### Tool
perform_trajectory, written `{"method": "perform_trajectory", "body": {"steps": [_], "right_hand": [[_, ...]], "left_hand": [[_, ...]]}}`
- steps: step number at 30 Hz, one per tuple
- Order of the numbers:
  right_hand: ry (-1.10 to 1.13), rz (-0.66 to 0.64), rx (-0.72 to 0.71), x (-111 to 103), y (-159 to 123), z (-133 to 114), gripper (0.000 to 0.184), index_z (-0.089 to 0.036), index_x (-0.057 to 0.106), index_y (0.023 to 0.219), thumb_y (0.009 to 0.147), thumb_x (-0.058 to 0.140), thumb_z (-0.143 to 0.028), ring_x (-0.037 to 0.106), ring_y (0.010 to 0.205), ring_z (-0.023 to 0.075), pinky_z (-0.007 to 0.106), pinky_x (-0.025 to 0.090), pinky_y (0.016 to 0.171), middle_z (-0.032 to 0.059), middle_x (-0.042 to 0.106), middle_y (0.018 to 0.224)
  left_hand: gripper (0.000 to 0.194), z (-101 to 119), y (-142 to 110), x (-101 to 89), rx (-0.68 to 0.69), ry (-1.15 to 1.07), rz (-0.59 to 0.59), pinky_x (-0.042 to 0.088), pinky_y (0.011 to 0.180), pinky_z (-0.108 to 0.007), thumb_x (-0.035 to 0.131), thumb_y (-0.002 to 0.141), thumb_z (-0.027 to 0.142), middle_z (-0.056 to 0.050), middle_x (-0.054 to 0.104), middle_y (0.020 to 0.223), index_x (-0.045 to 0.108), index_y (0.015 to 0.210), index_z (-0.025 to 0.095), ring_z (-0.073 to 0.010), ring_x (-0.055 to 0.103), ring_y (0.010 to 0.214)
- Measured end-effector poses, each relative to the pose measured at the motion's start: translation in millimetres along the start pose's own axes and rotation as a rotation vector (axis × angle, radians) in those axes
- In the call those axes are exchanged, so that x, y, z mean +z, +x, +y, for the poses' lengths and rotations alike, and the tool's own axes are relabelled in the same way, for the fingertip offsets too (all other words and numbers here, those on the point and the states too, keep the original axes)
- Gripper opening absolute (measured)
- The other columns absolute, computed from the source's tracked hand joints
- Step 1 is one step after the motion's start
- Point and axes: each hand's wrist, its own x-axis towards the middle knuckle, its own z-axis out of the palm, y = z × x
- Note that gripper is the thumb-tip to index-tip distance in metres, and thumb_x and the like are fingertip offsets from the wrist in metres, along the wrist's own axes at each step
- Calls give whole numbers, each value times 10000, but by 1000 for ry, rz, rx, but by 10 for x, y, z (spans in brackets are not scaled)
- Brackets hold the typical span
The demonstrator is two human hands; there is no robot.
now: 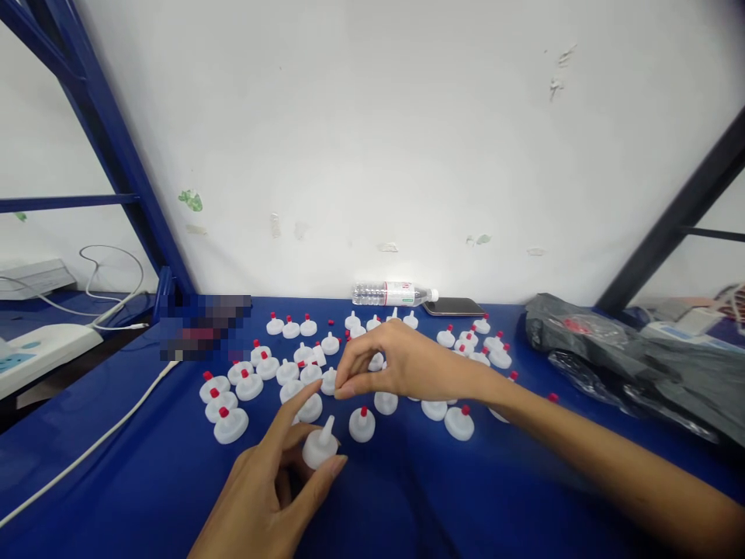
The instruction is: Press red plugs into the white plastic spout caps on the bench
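My left hand (273, 473) holds a white nozzle cap (320, 450) between thumb and fingers, its bare spout pointing up and the index finger stretched out above it. Just beyond, my right hand (378, 365) is bent down with thumb and fingertips close together; whatever they pinch, if anything, is hidden or too small to name. A white nozzle cap (329, 381) stands right beside those fingertips. In front of the right hand is a nozzle cap with a red tip (362, 425). Several bare-spouted caps (288, 372) stand around the hands, partly covered by them.
Red-tipped caps stand in groups at left (231, 425) and right (459, 423). At the back lie a plastic bottle (387, 293) and a dark phone (452, 307). A black plastic bag (628, 365) lies right; a white cable (105, 439) and power strip (46, 349) are left.
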Motion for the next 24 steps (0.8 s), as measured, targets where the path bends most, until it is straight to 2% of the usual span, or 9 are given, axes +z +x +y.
{"method": "perform_trajectory", "body": {"steps": [3,5,10,15,20,24], "right_hand": [[205,-31,-13,-1,-27,-68,126,-166,796,963,923,781,-285,759,816,139,213,567,728,28,807,910],[244,-42,-5,43,-23,-68,135,-165,807,994,911,791,-271,769,844,151,218,580,759,36,813,930],[255,-91,40,133,-6,-61,178,-139,819,1030,927,769,-276,767,896,177,241,581,804,66,818,964],[261,-97,76,163,-16,-70,113,-178,817,1004,919,771,-236,752,868,160,232,575,791,28,805,915],[331,-89,46,266,-13,-51,227,-164,797,992,887,811,-366,748,823,162,243,588,775,32,778,864],[334,-61,32,172,-10,-79,218,-146,807,971,892,806,-349,760,813,159,241,595,761,49,802,871]], "left_hand": [[701,81,-21,17,-24,-31,43,385,521,-223,597,935,602,32,768,932,397,1553,335,-123,545,554],[693,113,-27,16,-32,-49,47,390,523,-226,600,929,594,25,776,952,407,1540,330,-125,577,565],[723,105,-14,-22,-15,-50,10,408,507,-229,635,917,567,-12,795,999,385,1544,306,-134,590,547],[719,134,-30,-17,-47,-91,39,416,513,-235,657,897,571,-11,797,1041,403,1533,350,-154,605,584],[771,132,-43,4,-70,-171,26,396,526,-230,669,881,599,-11,782,997,376,1545,338,-131,536,562],[887,132,-47,0,-85,-155,14,383,542,-229,706,848,572,17,760,926,285,1596,349,-115,496,542]]}}
